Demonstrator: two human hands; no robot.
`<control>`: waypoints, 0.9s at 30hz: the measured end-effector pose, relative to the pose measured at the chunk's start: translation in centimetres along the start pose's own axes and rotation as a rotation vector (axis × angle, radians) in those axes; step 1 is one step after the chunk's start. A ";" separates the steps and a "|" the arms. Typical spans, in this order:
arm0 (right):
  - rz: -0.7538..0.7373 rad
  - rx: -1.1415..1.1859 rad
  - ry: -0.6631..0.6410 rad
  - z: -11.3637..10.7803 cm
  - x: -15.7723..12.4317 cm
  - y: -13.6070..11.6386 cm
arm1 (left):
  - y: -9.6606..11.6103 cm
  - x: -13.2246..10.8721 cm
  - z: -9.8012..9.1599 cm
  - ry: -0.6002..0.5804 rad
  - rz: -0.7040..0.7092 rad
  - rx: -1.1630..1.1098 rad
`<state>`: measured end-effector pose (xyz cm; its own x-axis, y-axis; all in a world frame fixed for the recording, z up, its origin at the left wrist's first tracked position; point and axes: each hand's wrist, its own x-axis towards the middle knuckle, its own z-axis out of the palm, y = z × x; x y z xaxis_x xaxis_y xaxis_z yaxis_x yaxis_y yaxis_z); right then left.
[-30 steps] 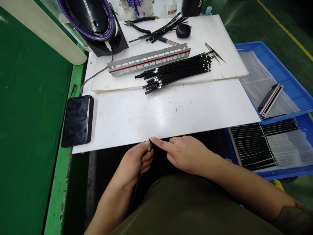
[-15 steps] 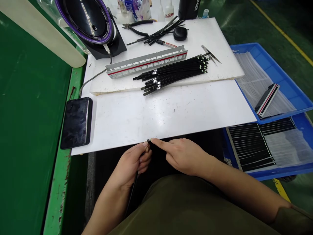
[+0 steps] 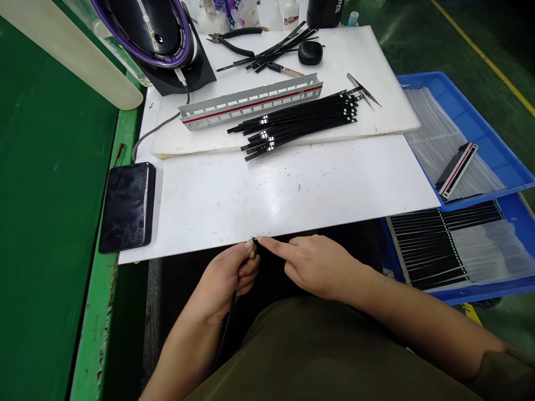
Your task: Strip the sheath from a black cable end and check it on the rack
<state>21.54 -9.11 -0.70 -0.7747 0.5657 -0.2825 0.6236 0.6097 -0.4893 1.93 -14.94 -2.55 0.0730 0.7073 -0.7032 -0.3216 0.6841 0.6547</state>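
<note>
Left hand (image 3: 225,273) grip narrow, pinching thin black strip (image 3: 226,331), tip by white table's (image 3: 284,189) near edge. Right hand (image 3: 320,264) index finger at tip; can't tell if that grip holds anything. Lower blue tray (image 3: 480,294): rowed black strips (image 3: 430,248), filmy sheets (image 3: 487,250). Foam slab (image 3: 393,120) beyond: strip bundle (image 3: 309,114), slotted grey channel (image 3: 251,104).

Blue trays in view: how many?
2. The upper tray is right of the table; the lower tray sits below it, partly covered. Any others beneath would be hidden.
</note>
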 end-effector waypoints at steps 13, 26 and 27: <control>0.012 -0.050 0.071 1.0 -0.1 -0.1 | -0.1 0.1 -0.1 0.018 0.028 0.036; 0.017 0.133 0.047 0.8 -0.4 0.1 | 0.1 0.1 -0.2 0.004 0.035 0.048; 0.019 0.141 0.048 0.8 -0.4 0.1 | 0.1 0.1 -0.2 0.001 0.034 0.047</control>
<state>21.82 -9.69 -1.27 -0.7547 0.6044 -0.2553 0.6150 0.5161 -0.5962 1.75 -14.84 -2.56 0.0617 0.7302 -0.6804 -0.2789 0.6672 0.6907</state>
